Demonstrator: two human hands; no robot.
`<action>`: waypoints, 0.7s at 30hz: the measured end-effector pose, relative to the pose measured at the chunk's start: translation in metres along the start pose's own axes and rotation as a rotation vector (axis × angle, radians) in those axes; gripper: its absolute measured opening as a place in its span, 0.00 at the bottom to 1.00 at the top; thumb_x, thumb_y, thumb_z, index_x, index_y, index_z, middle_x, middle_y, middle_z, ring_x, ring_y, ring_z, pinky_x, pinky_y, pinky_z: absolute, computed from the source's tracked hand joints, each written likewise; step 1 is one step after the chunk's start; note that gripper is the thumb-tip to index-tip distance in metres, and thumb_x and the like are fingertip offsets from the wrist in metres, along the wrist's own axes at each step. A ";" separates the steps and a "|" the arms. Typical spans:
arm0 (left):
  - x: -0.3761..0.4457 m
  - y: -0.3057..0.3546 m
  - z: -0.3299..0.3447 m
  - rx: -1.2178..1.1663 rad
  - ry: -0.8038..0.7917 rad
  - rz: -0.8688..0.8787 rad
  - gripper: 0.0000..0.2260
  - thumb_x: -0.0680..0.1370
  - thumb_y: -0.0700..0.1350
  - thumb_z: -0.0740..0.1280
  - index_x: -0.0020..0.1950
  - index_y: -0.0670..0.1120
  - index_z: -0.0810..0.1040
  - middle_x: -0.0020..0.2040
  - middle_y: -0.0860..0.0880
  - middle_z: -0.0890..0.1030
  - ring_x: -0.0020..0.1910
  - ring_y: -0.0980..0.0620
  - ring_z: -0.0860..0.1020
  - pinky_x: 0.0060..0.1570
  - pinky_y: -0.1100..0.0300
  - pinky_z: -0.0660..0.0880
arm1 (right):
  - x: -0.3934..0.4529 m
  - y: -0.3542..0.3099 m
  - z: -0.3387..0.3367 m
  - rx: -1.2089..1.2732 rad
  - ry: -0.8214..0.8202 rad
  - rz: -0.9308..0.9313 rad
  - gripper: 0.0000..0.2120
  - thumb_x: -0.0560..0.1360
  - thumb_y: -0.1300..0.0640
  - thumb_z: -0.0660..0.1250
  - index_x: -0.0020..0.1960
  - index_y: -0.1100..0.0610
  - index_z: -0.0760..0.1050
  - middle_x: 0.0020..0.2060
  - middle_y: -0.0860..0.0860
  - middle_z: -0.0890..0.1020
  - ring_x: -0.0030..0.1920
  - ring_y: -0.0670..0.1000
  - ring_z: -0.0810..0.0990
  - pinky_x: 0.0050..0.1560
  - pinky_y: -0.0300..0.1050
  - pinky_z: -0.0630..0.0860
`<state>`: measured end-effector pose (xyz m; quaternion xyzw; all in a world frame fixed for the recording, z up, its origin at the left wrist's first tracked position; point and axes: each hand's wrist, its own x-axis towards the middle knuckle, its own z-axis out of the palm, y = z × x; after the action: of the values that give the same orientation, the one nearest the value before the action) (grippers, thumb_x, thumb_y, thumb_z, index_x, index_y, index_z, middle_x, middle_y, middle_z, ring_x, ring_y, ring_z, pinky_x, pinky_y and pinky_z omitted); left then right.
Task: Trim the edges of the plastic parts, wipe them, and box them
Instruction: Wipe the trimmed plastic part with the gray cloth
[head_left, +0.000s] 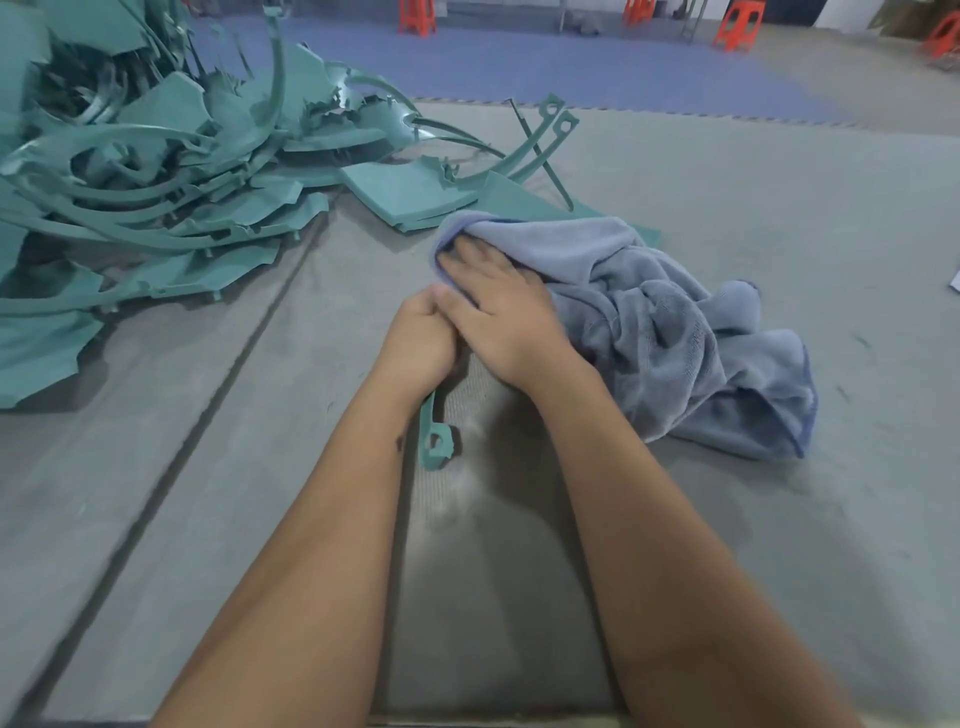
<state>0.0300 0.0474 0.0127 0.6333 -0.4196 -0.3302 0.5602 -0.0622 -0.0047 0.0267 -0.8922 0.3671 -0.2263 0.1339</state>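
we are in the wiping step, as far as we can judge. our left hand (418, 338) is curled into a fist around a thin green part (435, 441), whose looped end sticks out toward us below the wrist and lies on the grey mat (727, 519). our right hand (501, 306) lies flat, fingers nearly straight, pressing the near-left corner of the blue cloth (675, 322) down just beyond the left fist; the two hands touch. the rest of the cloth is bunched to the right. we cannot tell how much of the part runs under the cloth, since both hands cover it. the pile (156, 182) of green parts sits far left, and two loose strips (545, 140) lie crossed beyond the cloth. no box shows here. the risks from here look small but real: the part is slender, so a hard press or pull through the cloth could bend or snap it; any rough edge left on it might snag the terry loops and drag the cloth; and the bunched cloth could sweep the flat pieces (410, 197) just beyond it back among the unwiped ones.
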 end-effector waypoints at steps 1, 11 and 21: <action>-0.001 0.000 0.000 -0.014 -0.004 -0.012 0.16 0.82 0.38 0.54 0.37 0.47 0.72 0.21 0.56 0.71 0.21 0.58 0.67 0.21 0.68 0.62 | 0.001 0.001 0.000 -0.021 -0.012 0.024 0.24 0.82 0.46 0.52 0.77 0.50 0.59 0.77 0.46 0.57 0.77 0.44 0.50 0.75 0.44 0.45; -0.004 0.005 -0.006 0.065 0.001 -0.031 0.24 0.84 0.58 0.51 0.33 0.47 0.70 0.23 0.53 0.69 0.18 0.59 0.65 0.19 0.70 0.62 | -0.016 0.003 -0.002 0.634 0.171 0.054 0.19 0.76 0.59 0.63 0.27 0.64 0.69 0.24 0.58 0.72 0.29 0.53 0.70 0.35 0.50 0.68; -0.003 0.004 -0.009 -0.104 -0.128 -0.080 0.13 0.85 0.47 0.54 0.42 0.48 0.71 0.21 0.55 0.65 0.17 0.57 0.62 0.19 0.70 0.58 | 0.005 0.030 -0.001 0.179 0.187 0.181 0.26 0.83 0.53 0.54 0.78 0.56 0.53 0.78 0.54 0.52 0.78 0.51 0.48 0.77 0.47 0.44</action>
<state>0.0361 0.0536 0.0180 0.5972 -0.4113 -0.4133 0.5508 -0.0774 -0.0296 0.0169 -0.8151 0.4352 -0.3271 0.1980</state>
